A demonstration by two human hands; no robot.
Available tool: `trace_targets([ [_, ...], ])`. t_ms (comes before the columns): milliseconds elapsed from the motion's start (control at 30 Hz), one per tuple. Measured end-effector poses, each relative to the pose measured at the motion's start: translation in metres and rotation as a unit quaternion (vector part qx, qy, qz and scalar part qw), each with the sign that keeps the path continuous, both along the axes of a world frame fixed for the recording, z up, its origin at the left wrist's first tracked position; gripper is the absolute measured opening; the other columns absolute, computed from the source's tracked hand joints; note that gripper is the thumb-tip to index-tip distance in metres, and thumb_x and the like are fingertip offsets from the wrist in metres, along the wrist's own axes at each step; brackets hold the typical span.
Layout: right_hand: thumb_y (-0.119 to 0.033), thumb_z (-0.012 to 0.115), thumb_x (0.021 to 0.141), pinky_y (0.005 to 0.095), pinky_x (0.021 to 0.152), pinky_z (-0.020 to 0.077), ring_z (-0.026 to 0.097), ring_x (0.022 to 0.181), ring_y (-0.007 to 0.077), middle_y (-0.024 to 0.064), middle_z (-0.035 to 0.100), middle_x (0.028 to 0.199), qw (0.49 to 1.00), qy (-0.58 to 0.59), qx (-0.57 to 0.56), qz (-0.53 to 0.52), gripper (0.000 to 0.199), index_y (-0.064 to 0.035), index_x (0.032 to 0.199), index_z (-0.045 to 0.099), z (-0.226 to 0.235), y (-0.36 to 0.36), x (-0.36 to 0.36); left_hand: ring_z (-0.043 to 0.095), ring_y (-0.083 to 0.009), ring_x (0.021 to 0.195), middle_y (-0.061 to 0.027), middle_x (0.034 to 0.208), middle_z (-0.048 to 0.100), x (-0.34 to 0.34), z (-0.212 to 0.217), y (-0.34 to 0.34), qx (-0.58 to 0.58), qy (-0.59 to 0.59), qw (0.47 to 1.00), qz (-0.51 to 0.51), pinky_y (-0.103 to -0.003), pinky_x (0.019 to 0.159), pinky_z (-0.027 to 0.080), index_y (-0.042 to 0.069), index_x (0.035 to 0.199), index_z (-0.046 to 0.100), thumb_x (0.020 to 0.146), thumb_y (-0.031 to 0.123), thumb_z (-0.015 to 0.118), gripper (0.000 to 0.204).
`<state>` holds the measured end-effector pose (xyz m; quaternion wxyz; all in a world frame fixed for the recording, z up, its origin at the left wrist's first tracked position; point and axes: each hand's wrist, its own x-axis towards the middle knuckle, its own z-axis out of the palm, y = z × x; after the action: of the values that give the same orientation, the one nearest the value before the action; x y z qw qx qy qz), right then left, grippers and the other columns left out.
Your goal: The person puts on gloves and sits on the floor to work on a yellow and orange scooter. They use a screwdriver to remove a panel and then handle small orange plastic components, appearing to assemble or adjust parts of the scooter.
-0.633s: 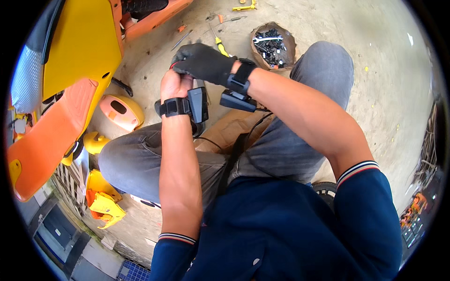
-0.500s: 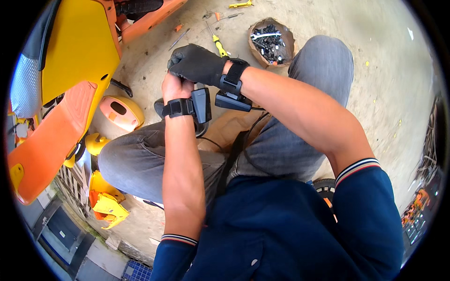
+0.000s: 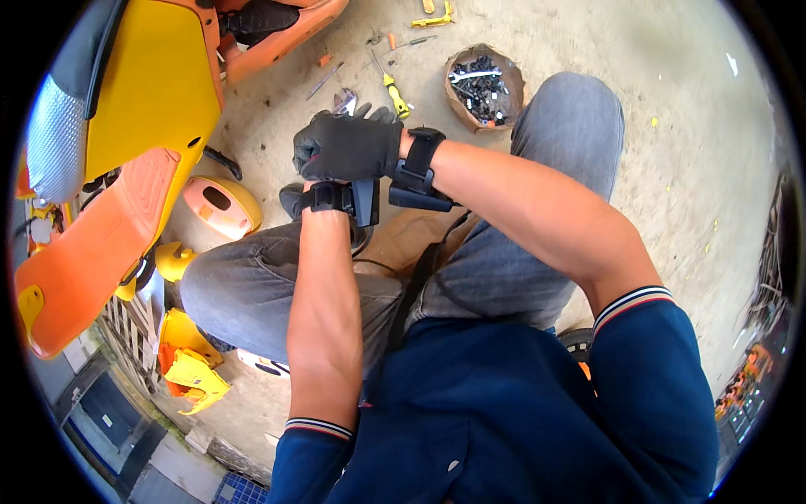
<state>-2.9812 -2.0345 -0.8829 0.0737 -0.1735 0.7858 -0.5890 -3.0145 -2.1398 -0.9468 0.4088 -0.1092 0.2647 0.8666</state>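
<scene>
Item, right hand [image 3: 348, 146]: in a black glove, laid across the heel of the left one; I see its fingers folded at the left end, but cannot tell whether they pinch anything.

Item, left hand [image 3: 383, 114]: mostly hidden beneath the right; dark gloved fingertips poke out past it, a little apart. I cannot tell the pose of the rest.

Item, dark glove [image 3: 365, 110] of the left hand: located under and just beyond the right hand, only its finger ends plain to me.

Item, two black wrist straps [image 3: 327, 197], one per forearm, each carrying a dark boxy unit.

Item, silver-and-purple object [image 3: 345, 102]: on the floor [image 3: 672, 210], just beyond the hands; kind unclear.

Item, yellow-and-black screwdriver [image 3: 394, 94]: on the floor, shaft pointing away from the person.

Item, brown open container [image 3: 517, 91]: right of the screwdriver, filled with small dark parts [image 3: 481, 98], a silver wrench [image 3: 475, 75] on top.

Item, orange-and-yellow shell [image 3: 220, 204]: on the floor at left, near a yellow panel [image 3: 155, 84] and an orange footboard [image 3: 92, 252].
</scene>
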Motion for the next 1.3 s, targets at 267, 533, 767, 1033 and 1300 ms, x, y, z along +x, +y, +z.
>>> trace_targets([
  [267,-0.022,0.064,0.079,0.0321,0.071,0.0475,0.060,0.074,0.0188,0.0106,0.065,0.080,0.998,-0.029,-0.032,0.035,0.023,-0.0006,0.085,0.061,-0.001,0.006,-0.003,0.046,-0.0279,0.124,-0.0127,0.134,0.049,0.004,0.023,-0.001,0.062,0.006,0.995,-0.082,-0.048,0.107,0.036,0.003,0.126,0.048,0.092,0.049,0.049,0.058],
  [533,-0.028,0.061,0.086,0.0302,0.074,0.0468,0.058,0.077,0.0156,0.0119,0.067,0.088,0.986,-0.145,-0.057,0.058,0.028,-0.0021,0.096,0.066,-0.011,0.019,-0.004,0.034,-0.0287,0.135,-0.0129,0.147,0.037,-0.002,0.014,0.006,0.082,-0.025,0.996,-0.037,-0.050,0.112,0.029,0.003,0.135,0.039,0.092,0.058,0.045,0.070],
  [767,-0.031,0.058,0.091,0.0285,0.078,0.0457,0.058,0.081,0.0137,0.0113,0.069,0.093,0.958,-0.239,-0.156,0.014,0.030,-0.0039,0.098,0.068,-0.005,0.022,-0.003,0.029,-0.0301,0.138,-0.0136,0.149,0.032,-0.016,0.011,0.004,0.040,0.000,0.996,0.077,-0.053,0.113,0.026,0.004,0.138,0.036,0.092,0.057,0.047,0.071],
  [1033,-0.028,0.057,0.087,0.0321,0.078,0.0469,0.063,0.085,0.0237,0.0143,0.069,0.094,0.996,-0.013,-0.061,0.069,0.025,-0.0058,0.095,0.067,-0.027,0.025,-0.006,0.034,-0.0294,0.135,-0.0172,0.147,0.035,-0.012,-0.015,0.001,0.024,0.036,0.997,0.062,-0.048,0.112,0.028,0.003,0.142,0.032,0.095,0.060,0.035,0.074],
  [1300,-0.033,0.068,0.081,0.0325,0.072,0.0484,0.062,0.080,0.0221,0.0149,0.068,0.088,0.989,-0.117,-0.012,0.090,0.036,0.0006,0.094,0.068,-0.025,0.009,-0.006,0.037,-0.0350,0.132,-0.0219,0.144,0.037,0.001,-0.042,0.000,-0.014,-0.040,0.999,0.031,-0.045,0.111,0.027,0.002,0.142,0.033,0.095,0.057,0.032,0.073],
])
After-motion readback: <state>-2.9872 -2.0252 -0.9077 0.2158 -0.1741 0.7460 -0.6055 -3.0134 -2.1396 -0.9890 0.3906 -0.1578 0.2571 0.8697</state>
